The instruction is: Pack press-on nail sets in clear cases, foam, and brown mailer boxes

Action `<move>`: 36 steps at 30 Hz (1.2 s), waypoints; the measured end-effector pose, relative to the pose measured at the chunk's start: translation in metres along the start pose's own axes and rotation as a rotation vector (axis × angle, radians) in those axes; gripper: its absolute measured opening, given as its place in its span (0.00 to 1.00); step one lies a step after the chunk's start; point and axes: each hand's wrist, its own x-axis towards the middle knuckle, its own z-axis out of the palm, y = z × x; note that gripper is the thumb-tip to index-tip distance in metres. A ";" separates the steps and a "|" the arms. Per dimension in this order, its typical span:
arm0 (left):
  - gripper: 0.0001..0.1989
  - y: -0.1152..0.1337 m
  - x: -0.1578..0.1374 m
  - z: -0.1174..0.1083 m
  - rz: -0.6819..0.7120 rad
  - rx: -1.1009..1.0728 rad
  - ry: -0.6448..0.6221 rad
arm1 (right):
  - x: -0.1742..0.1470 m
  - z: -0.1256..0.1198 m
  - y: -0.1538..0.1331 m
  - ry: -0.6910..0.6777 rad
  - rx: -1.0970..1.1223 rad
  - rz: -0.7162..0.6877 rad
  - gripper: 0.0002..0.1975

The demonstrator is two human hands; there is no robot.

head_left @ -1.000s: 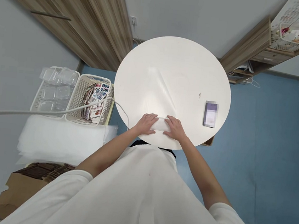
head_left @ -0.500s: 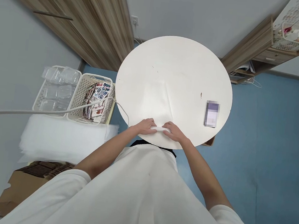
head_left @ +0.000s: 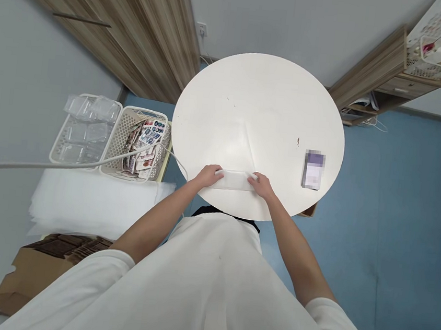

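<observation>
A thin white translucent sheet, like packing foam (head_left: 234,141), lies on the white oval table (head_left: 266,86) and almost blends into its top. Its near end is turned over into a broad flat fold. My left hand (head_left: 208,176) pinches the left end of this fold between thumb and fingers. At the right end my right hand (head_left: 261,185) grips it the same way. Whether anything is wrapped inside the fold, I cannot tell.
Right on the table is a small stack of cards (head_left: 313,169), partly pixelated. To the left are a basket of printed nail-design packets (head_left: 150,142), a basket of clear plastic boxes (head_left: 85,132), stacked white sheets (head_left: 98,199) and cardboard (head_left: 31,276). A white cable (head_left: 127,154) crosses there.
Both hands have moved slightly away from me and farther apart. The narrow roll at the sheet's near end has become a wider flat fold.
</observation>
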 end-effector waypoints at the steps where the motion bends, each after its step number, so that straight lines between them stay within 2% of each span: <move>1: 0.12 -0.001 -0.001 0.001 -0.026 0.010 0.025 | 0.000 0.002 0.002 0.024 -0.022 0.007 0.11; 3: 0.14 0.000 -0.004 0.005 -0.053 0.059 0.097 | -0.001 0.006 0.006 0.096 -0.066 0.000 0.10; 5: 0.17 0.004 -0.009 0.009 -0.031 0.152 0.190 | -0.003 0.011 0.008 0.224 -0.080 -0.002 0.11; 8: 0.20 0.012 -0.019 0.016 0.099 0.279 0.274 | -0.006 0.016 0.008 0.355 0.038 0.049 0.22; 10: 0.23 0.018 -0.025 0.022 0.200 0.321 0.249 | -0.006 0.017 0.007 0.321 0.177 0.113 0.29; 13: 0.29 0.021 -0.028 0.029 0.261 0.350 0.186 | -0.002 0.013 0.002 0.169 0.375 0.163 0.32; 16: 0.31 0.019 -0.027 0.030 0.267 0.360 0.151 | 0.008 0.007 -0.004 0.030 0.471 0.128 0.34; 18: 0.30 0.018 -0.025 0.028 0.287 0.367 0.133 | 0.015 0.002 -0.007 0.034 0.497 0.065 0.34; 20: 0.29 0.017 -0.022 0.026 0.310 0.375 0.111 | 0.021 -0.003 -0.008 0.118 0.513 0.005 0.33; 22: 0.29 0.019 -0.019 0.025 0.318 0.381 0.089 | 0.020 -0.007 -0.007 0.280 0.464 0.000 0.30; 24: 0.29 0.022 -0.015 0.025 0.320 0.380 0.075 | 0.013 -0.009 -0.004 0.492 0.322 0.027 0.28; 26: 0.29 0.027 -0.010 0.027 0.330 0.373 0.075 | 0.000 -0.008 0.001 0.606 0.114 -0.018 0.28; 28: 0.29 0.032 -0.005 0.030 0.347 0.367 0.083 | -0.013 -0.006 0.006 0.518 -0.112 -0.168 0.28; 31: 0.29 0.036 0.002 0.032 0.376 0.368 0.086 | -0.024 -0.002 0.012 0.215 -0.395 -0.389 0.29; 33: 0.29 0.038 0.005 0.030 0.401 0.373 0.079 | -0.025 0.000 0.015 0.087 -0.505 -0.436 0.29; 36: 0.30 0.040 0.006 0.026 0.435 0.388 0.054 | -0.022 0.000 0.016 0.048 -0.572 -0.409 0.25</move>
